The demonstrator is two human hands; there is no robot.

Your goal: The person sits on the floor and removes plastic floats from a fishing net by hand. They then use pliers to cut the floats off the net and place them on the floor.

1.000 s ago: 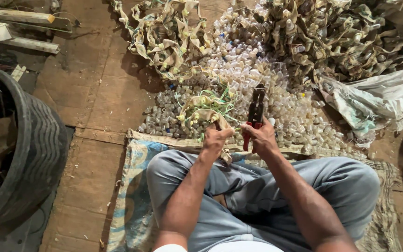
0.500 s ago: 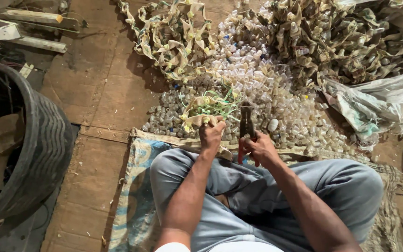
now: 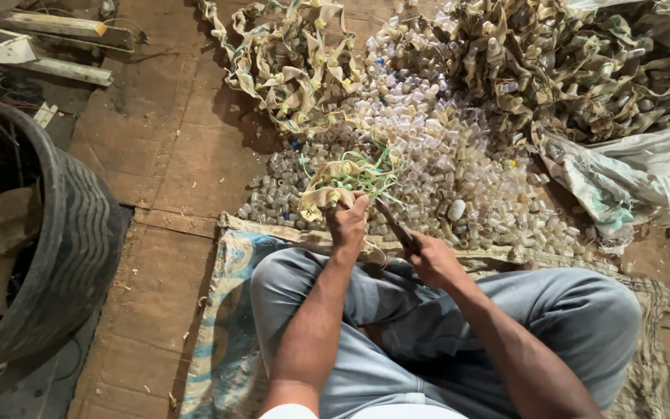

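A broad heap of clear plastic bottle necks [image 3: 443,163] lay on the wooden floor [image 3: 172,147], within reach of the person seated on a woven mat [image 3: 226,310]. The left hand [image 3: 348,221] held a tangled strip of plastic rings [image 3: 343,182] raised over the heap, fingers [image 3: 358,203] clenched around its lower end. The right hand [image 3: 432,260] gripped a dark cutting tool [image 3: 393,225], its tip angled toward the strip just beside the left fingers.

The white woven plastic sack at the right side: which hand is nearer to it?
Right. The right hand, gripping a dark tool, lies closer to the white woven plastic sack; the left hand is farther left, holding a tangled strip.
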